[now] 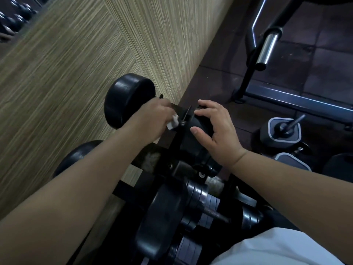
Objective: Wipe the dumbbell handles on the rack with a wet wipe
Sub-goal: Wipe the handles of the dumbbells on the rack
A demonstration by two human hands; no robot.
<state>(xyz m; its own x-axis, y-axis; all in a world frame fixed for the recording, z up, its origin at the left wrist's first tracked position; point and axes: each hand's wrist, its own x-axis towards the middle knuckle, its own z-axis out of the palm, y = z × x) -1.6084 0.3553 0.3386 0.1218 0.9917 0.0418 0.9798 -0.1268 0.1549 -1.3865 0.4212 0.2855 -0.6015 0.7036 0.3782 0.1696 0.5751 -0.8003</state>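
Black rubber, round-headed dumbbell [128, 100] lies across the top tier of a black steel rack [177, 142]; every place below is read off this dumbbell. The left hand [152, 119] sits between its two heads, fingers clenched round the handle, with a crumpled white wet wipe [172, 122] squeezed against the bar. Only a corner of the wipe pokes out on the right of the fist, and the handle itself is hidden under the hand. The right hand [215, 131] cups the dumbbell's right head, fingers bent over the top and thumb on the near face, grasping it. Step in hand, as I read it, is the rub of this one handle. To do it well, keep the wipe wrapped fully round the bar, twist while sliding from one collar to the other, and let the right hand stop the weight rolling in its cradle. A thin metal tab of the rack stands just right of the wipe and could snag it. Counts: two hands, one wipe. I make out three dumbbells on the rack: the gripped one, a second below it to the left [76, 155], and a third, plate-loaded, nearer the camera [160, 217]; more may be hidden. To its right, on the dark floor, are two grey-edged dumbbells [282, 131], and beyond them one chrome bar [267, 48].
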